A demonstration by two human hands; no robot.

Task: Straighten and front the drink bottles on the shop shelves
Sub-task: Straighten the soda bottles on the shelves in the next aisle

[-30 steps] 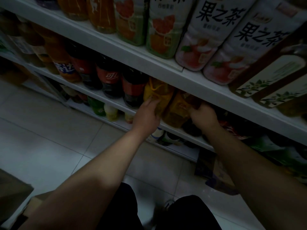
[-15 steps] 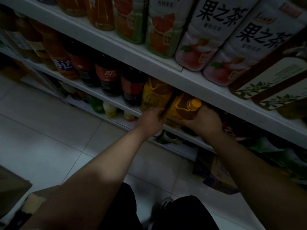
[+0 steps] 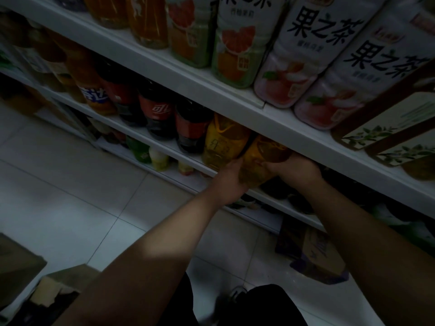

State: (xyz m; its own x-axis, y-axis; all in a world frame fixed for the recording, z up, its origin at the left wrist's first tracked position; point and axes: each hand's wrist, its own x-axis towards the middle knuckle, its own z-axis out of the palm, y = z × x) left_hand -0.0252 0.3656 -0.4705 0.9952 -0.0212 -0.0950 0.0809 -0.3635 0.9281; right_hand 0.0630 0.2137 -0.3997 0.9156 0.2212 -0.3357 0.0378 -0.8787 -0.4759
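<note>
Both hands hold one yellow-labelled tea bottle [image 3: 261, 158] at the front of the middle shelf [image 3: 150, 142]. My left hand [image 3: 229, 178] grips its lower left side. My right hand [image 3: 294, 169] wraps its right side. The bottle leans to the right, its top under the shelf above. A second yellow tea bottle [image 3: 222, 140] stands just left of it, touching it. Dark cola bottles [image 3: 160, 114] with red labels line the shelf further left, then an orange soda bottle [image 3: 93, 90].
Large white fruit-tea bottles [image 3: 303, 50] and juice bottles fill the upper shelf [image 3: 211, 83]. Small bottles [image 3: 159, 158] stand on the bottom shelf. Cardboard boxes [image 3: 315, 252] sit on the tiled floor at right and lower left [image 3: 21, 271].
My right hand pulled the right yellow bottle forward and tipped it; my left hand shifted from the left yellow bottle onto this one. The cap seen half a second ago is now hidden.
</note>
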